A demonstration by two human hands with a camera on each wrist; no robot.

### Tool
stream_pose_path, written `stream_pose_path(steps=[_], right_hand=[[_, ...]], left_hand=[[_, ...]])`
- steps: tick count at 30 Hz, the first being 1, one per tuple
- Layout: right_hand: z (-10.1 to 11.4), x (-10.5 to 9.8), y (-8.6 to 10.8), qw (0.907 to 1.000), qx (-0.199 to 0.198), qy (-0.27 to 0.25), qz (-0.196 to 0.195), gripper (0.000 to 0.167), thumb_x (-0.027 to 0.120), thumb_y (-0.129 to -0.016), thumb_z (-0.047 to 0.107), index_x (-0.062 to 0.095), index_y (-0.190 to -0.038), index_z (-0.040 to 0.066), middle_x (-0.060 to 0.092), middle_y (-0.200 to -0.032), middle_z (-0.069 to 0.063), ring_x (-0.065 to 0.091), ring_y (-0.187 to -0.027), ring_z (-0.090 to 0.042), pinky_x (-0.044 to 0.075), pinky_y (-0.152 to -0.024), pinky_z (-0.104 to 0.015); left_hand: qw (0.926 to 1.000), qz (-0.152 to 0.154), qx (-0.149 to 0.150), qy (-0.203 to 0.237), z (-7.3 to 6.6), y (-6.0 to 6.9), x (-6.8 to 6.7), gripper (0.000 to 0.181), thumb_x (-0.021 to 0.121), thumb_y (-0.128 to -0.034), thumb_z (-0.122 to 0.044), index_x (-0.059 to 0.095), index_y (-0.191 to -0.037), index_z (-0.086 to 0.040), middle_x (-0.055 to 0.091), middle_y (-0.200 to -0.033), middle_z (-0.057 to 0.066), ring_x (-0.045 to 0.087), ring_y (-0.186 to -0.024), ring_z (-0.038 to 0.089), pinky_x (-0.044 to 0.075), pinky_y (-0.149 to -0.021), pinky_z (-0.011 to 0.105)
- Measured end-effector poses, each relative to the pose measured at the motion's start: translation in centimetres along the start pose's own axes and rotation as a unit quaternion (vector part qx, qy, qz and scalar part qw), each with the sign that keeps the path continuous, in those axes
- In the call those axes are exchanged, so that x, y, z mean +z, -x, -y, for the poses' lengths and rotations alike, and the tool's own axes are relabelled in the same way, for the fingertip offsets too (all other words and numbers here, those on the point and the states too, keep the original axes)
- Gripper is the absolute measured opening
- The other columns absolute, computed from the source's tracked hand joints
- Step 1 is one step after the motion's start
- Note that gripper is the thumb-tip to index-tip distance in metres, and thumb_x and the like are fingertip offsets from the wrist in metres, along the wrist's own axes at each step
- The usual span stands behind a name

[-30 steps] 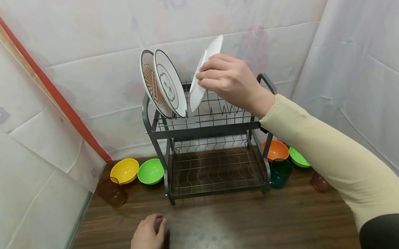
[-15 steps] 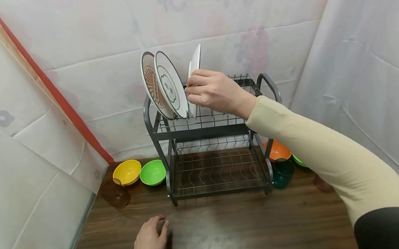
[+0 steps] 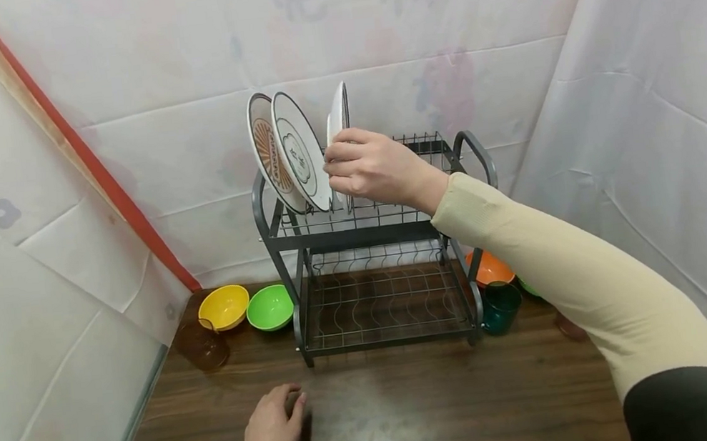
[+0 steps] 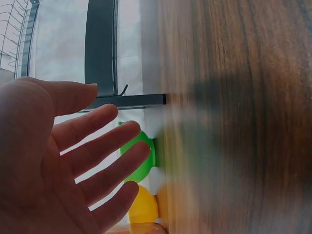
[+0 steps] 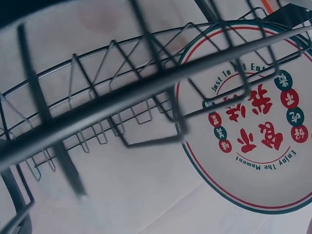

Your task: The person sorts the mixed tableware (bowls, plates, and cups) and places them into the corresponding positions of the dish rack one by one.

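Note:
In the head view my right hand point(image 3: 377, 171) pinches a white plate point(image 3: 338, 103) by its near edge. The plate stands nearly upright, its lower edge down among the wires of the top tier of a dark dish rack point(image 3: 368, 236). In the right wrist view, that plate's face point(image 5: 253, 183) shows red and green lettering behind the wires. Just left of it, two patterned plates lean in the rack: one with a dark floral print point(image 3: 297, 151) and one with an orange sunburst point(image 3: 265, 140). My left hand point(image 3: 272, 430) is at the table, fingers relaxed, holding nothing.
Left of the rack are a yellow bowl point(image 3: 225, 308), a green bowl point(image 3: 270, 308) and a brown glass point(image 3: 203, 345). On its right are an orange bowl point(image 3: 493, 269), a teal glass point(image 3: 501, 308) and a reddish glass point(image 3: 569, 327), partly behind my sleeve.
My right hand has moved left and down with the plate, bringing it from a slant above the rack to nearly upright in the top tier. My left hand has barely moved.

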State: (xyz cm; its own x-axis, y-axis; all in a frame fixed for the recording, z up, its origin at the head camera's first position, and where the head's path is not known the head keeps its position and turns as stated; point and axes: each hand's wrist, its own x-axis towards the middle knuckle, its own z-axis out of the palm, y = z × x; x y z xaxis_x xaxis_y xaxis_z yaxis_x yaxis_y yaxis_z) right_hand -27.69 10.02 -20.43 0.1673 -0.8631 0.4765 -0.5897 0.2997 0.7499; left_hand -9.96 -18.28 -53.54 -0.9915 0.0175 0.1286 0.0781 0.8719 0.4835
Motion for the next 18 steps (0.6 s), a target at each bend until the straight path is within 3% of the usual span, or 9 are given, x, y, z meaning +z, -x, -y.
stream_pose_path(steps=[6,18], right_hand=[[0.1,0.1,-0.4,0.9999,-0.014,0.001,-0.006,0.030,0.057,-0.094,-0.013,0.070,-0.075,0.006,0.074,-0.089,-0.005,0.065,-0.096,-0.021,0.044,-0.103,-0.031],[-0.4,0.7,-1.2,0.9981,0.027,-0.036,0.041,0.027,0.054,-0.093,-0.017,0.070,-0.082,0.002,0.073,-0.100,-0.010,0.066,-0.102,-0.021,0.035,-0.112,-0.033]], left_hand=[[0.9999,0.010,-0.005,0.003,-0.2,-0.3,0.1,0.021,0.068,-0.0945,-0.027,0.072,-0.110,-0.014,0.070,-0.108,0.006,0.065,-0.101,0.030,0.051,-0.080,0.054],[0.9994,0.034,-0.004,0.004,-0.7,-0.3,0.7,0.021,0.069,-0.0938,-0.028,0.072,-0.109,-0.014,0.070,-0.108,0.004,0.064,-0.103,0.031,0.051,-0.081,0.055]])
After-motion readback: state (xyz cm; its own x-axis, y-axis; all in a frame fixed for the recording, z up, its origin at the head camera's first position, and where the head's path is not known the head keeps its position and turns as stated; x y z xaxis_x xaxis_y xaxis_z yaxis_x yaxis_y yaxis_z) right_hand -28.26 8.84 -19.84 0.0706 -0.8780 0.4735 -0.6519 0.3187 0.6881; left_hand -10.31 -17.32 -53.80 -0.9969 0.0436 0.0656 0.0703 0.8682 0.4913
